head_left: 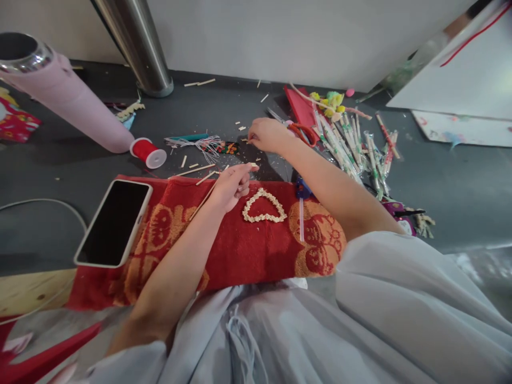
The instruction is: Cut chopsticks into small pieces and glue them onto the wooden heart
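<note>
My left hand [233, 185] rests on a red and orange towel [240, 250] and pinches a thin wooden stick [203, 201] that slants down to the left. Just right of it lies a pale heart-shaped piece [264, 207] made of small bits. My right hand [266, 135] reaches further out over the dark floor, fingers curled down onto small stick pieces [241, 128]; whether it grips one is hidden. Orange-handled scissors [298, 130] lie right behind that hand.
A phone [114, 222] lies on the towel's left end. A red thread spool [148, 152], a pink cylinder [64, 93] and a metal pole [140, 50] stand at the back left. A pile of wrapped sticks [356, 149] is at the right, a blue tool [302, 194] beside the heart.
</note>
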{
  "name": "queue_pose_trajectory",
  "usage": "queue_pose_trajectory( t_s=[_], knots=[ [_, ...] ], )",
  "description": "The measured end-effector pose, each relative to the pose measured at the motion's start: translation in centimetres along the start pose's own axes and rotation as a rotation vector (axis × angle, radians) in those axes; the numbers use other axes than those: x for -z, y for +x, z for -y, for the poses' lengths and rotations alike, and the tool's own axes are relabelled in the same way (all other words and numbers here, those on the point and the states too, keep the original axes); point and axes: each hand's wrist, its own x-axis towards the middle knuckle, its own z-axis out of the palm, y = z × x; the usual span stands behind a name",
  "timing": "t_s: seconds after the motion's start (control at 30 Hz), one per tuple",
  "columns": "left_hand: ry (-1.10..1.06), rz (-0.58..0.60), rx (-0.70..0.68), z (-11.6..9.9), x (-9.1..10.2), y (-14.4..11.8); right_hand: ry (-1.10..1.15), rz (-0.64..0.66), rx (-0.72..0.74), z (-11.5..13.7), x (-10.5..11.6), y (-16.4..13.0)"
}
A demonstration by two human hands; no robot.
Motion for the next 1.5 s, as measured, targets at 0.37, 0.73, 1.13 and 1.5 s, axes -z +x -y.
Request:
queue_pose_trajectory(
  t_s=[0.37,0.73,1.13,1.5],
  knots=[
    [0.02,-0.003,0.01,-0.1,-0.1,-0.1,-0.032,0.034,0.09,-0.7,-0.1,0.3],
    [0.042,-0.014,0.016,-0.1,-0.2,0.0,-0.011,-0.005,0.081,-0.2,-0.7,0.6],
    [0.05,-0.004,-0.01,0.0,-0.1,0.0,0.458,-0.199,0.022,-0.8,0.8,-2.7],
    [0.073,0.005,-0.013,0.0,-0.2,0.0,1.111,-0.34,-0.029,2.7,1.7,-11.8]
  ],
)
